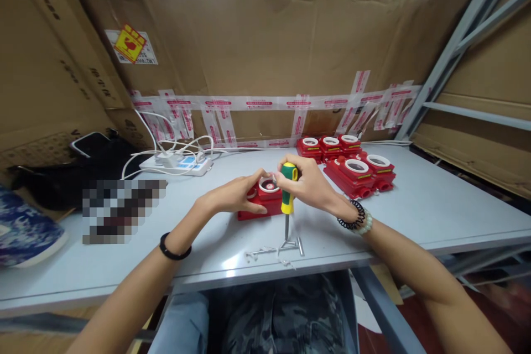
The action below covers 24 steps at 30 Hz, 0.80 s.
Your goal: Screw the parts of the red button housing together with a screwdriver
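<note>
A red box with a white ring on top (pixel 260 208) sits on the table in front of me. My left hand (pixel 235 193) grips this box from its left side, fingers over the top and thumb along the front. My right hand (pixel 307 180) is wrapped round the green and yellow handle of a screwdriver (pixel 287 207), beside the box's right end. Its metal shaft points down toward several small silver and white pieces (pixel 286 249) lying near the table's front edge. Whether the tip touches them I cannot tell.
Several more red boxes with white rings (pixel 352 174) stand at the back right. A white power strip (pixel 197 166) with tangled cables lies at the back left, near a black bag (pixel 62 177). Cardboard (pixel 249 38) walls the table's rear; metal shelving (pixel 464 38) rises at right.
</note>
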### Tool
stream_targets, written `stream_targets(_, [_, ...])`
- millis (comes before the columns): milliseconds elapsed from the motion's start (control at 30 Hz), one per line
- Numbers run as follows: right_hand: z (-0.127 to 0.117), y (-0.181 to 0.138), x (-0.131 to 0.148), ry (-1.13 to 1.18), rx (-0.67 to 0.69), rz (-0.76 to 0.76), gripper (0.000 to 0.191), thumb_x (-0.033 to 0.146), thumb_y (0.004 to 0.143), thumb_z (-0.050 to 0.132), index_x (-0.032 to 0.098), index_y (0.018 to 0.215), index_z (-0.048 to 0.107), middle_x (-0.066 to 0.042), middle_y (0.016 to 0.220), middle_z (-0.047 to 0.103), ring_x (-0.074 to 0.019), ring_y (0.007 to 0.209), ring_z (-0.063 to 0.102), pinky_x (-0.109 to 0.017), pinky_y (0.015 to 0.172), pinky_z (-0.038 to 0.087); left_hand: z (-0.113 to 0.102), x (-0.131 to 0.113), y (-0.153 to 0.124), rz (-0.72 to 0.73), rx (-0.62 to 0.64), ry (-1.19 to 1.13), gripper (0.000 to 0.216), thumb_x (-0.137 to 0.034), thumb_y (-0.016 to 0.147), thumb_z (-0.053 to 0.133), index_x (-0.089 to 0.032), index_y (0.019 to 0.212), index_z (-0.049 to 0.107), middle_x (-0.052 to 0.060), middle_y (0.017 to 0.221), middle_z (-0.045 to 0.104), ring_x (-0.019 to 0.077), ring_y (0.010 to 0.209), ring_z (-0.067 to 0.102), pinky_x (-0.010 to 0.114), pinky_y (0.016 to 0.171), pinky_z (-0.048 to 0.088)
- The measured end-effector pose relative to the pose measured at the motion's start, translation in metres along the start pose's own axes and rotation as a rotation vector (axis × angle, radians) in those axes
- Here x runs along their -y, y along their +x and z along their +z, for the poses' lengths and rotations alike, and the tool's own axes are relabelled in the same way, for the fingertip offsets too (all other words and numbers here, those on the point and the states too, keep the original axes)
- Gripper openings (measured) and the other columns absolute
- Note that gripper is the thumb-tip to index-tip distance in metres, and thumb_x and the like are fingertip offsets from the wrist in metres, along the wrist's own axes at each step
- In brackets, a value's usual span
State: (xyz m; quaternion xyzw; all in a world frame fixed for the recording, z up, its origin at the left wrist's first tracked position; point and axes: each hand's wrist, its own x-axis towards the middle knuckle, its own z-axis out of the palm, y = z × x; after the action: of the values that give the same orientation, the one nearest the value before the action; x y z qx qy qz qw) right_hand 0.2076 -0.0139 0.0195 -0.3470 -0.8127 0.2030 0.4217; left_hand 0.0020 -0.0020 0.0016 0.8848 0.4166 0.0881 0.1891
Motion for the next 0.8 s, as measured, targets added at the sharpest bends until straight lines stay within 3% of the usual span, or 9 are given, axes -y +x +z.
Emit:
stream_targets(200, [-0.009,0.004,0.002,0.076,-0.107,-0.004,0.012,0.029,0.078,0.057,0.019,0.074,0.052,0.004,0.06,0.051,-0.009,0.053,0.046,-0.022,0.051,0.038,-0.002,-0.002,-0.001,0.026,0.011,-0.076,0.057,-0.045,0.075,0.065,-0.022,0.119,0.037,0.006,0.099,0.065,0.0257,0.093,0.061,0.032,0.078,0.045])
stream_targets(400, [-0.018,0.005,0.002,0.153,-0.195,0.03,0.012,0.028,0.077,0.06,0.02,0.077,0.051,0.004,0.058,0.052,-0.0112,0.052,0.053,-0.023,0.049,0.041,-0.002,0.0,-0.001,0.043,0.005,-0.103,0.062,-0.045,0.074,0.067,-0.025,0.123,0.035,0.01,0.14,0.047,0.0275,0.11,0.057,0.032,0.086,0.046])
stream_targets(700, [-0.038,0.014,0.002,-0.006,-0.559,-0.073,0.012,0.027,0.079,0.058,0.02,0.072,0.052,0.004,0.059,0.05,-0.0094,0.051,0.047,-0.023,0.048,0.039,0.0,0.001,0.0,0.03,0.002,-0.092,0.066,-0.047,0.072,0.068,-0.025,0.125,0.035,0.01,0.143,0.044,0.0298,0.116,0.054,0.035,0.092,0.043])
stream_targets(800, [-0.039,0.016,0.0,-0.051,-0.585,-0.081,0.012,0.027,0.079,0.058,0.02,0.072,0.052,0.004,0.058,0.049,-0.009,0.051,0.044,-0.023,0.048,0.037,-0.001,0.001,0.0,0.028,0.004,-0.097,0.064,-0.046,0.073,0.068,-0.025,0.124,0.035,0.011,0.144,0.043,0.0299,0.117,0.054,0.035,0.093,0.043])
